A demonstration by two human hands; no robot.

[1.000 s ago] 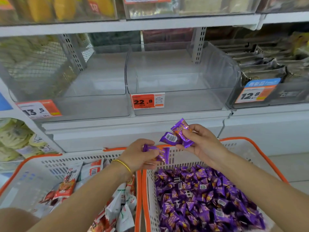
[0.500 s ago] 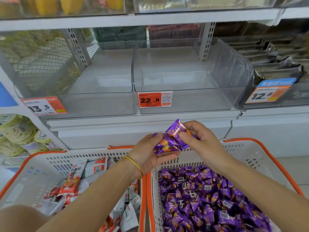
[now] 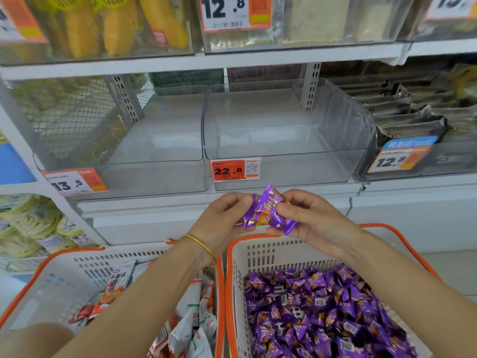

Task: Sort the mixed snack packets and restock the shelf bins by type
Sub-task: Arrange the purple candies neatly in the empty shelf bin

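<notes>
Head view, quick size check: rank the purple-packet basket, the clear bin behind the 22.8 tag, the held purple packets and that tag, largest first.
1. purple-packet basket and clear bin: alike; basket is nearer and cropped, so unranked.
2. held purple packets, nearer the camera.
3. 22.8 tag, slightly smaller.

both hands meet at one grip. l hand point(image 3: 222, 223) sits on the grip's left side, fingers curled onto the purple packets point(image 3: 268, 213). r hand point(image 3: 312, 223) takes the right side, thumb on the front, fingers curled behind. both forearms are bare and angle in from below twd the grip.
</notes>
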